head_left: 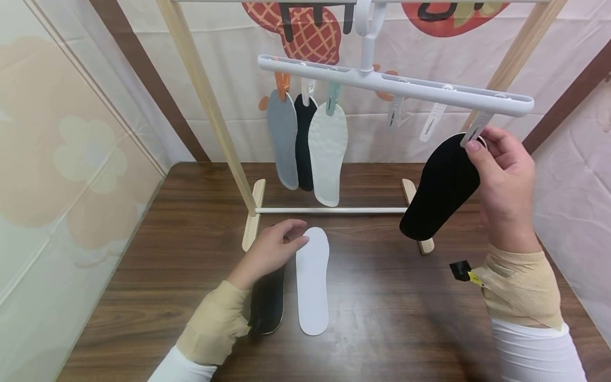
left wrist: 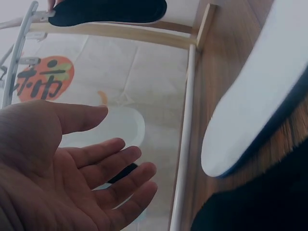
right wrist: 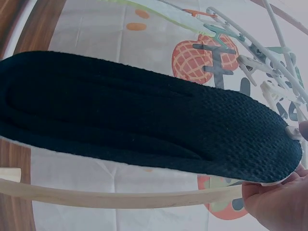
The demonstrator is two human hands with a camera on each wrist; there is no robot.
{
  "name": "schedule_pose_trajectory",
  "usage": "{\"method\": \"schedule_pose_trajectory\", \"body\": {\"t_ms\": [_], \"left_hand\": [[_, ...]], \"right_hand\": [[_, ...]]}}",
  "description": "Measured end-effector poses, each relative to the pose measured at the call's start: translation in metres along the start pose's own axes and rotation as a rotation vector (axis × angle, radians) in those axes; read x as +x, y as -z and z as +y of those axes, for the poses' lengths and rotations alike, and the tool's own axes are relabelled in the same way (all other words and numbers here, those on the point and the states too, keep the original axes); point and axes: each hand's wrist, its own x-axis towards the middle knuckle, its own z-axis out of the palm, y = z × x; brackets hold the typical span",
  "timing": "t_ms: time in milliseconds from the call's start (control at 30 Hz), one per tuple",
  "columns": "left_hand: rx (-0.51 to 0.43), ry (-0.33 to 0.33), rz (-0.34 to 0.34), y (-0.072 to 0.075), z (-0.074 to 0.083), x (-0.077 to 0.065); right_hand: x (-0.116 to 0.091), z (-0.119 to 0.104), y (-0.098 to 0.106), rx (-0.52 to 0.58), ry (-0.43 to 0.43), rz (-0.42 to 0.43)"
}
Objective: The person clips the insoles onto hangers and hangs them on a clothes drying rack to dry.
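Note:
My right hand (head_left: 508, 178) pinches the top end of a black insole (head_left: 441, 185) at the right end of a grey clip hanger (head_left: 396, 85). A white clip (head_left: 477, 127) overlaps that end, close by the thumb. In the right wrist view the insole's dark textured face (right wrist: 120, 110) fills much of the frame, with a pale rim below. My left hand (head_left: 272, 249) is relaxed and holds nothing, fingers loosely bent. It hovers by the tip of a white insole (head_left: 312, 286) on the table; a dark insole (head_left: 268, 305) lies partly hidden under the hand and wrist.
A grey insole (head_left: 282, 140), a black one (head_left: 304, 148) and a white one (head_left: 328, 154) hang from clips on the hanger's left half. Two unused clips (head_left: 431, 122) dangle right of centre. The wooden rack (head_left: 205, 95) stands on the brown table (head_left: 363, 318), before a printed curtain.

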Motion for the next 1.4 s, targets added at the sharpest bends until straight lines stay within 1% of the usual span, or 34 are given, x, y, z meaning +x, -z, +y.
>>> {"method": "schedule_pose_trajectory", "body": {"t_ms": [200,267,367,500,700,800,900,1000,1100,1267,1400], "left_hand": [[0.114,-0.056,0.008,0.003,-0.008,-0.006],[0.141,-0.053,0.005,0.004,-0.011,-0.008],[0.168,-0.032,-0.002,0.006,-0.015,-0.012],[0.194,0.010,-0.006,0.010,-0.020,-0.018],[0.219,0.041,-0.008,0.017,-0.026,-0.026],[0.235,0.063,-0.012,0.019,-0.029,-0.030],[0.260,0.086,-0.016,0.021,-0.031,-0.034],[0.289,0.106,-0.019,0.023,-0.034,-0.038],[0.321,0.121,-0.023,0.024,-0.036,-0.041],[0.357,0.160,-0.038,0.026,-0.040,-0.044],[0.376,0.184,-0.047,0.027,-0.042,-0.046]], "right_hand": [[-0.001,-0.003,0.005,-0.018,0.013,0.011],[-0.001,-0.004,0.006,-0.030,0.015,0.022],[-0.002,-0.006,0.007,-0.042,0.023,0.034],[-0.004,-0.007,0.008,-0.025,0.042,0.039],[-0.006,-0.009,0.008,-0.004,0.073,0.071],[-0.005,-0.010,0.007,0.003,0.116,0.100],[-0.005,-0.010,0.005,-0.003,0.195,0.128],[-0.007,-0.013,0.001,-0.008,0.253,0.154],[-0.010,-0.016,-0.003,-0.013,0.271,0.165],[-0.015,-0.020,-0.007,-0.038,0.298,0.140],[-0.016,-0.020,-0.007,-0.033,0.324,0.113]]}}
